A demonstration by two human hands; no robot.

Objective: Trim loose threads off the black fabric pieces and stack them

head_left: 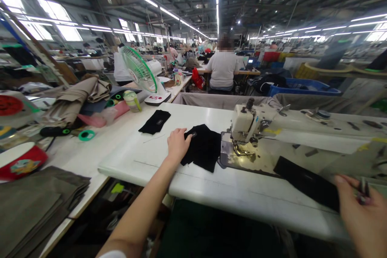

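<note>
Two hands busy here: our left hand rests flat on black fabric just beside the sewing machine on the white surface, while our right hand pinches a small metal tool.

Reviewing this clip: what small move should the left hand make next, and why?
Probably slide the black fabric rightward toward the sewing machine: the left hand rests on it, and the pile lies right beside the machine's metal plate.

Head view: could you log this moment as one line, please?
left hand on black fabric | right hand holds metal item | sewing machine nearby
</note>
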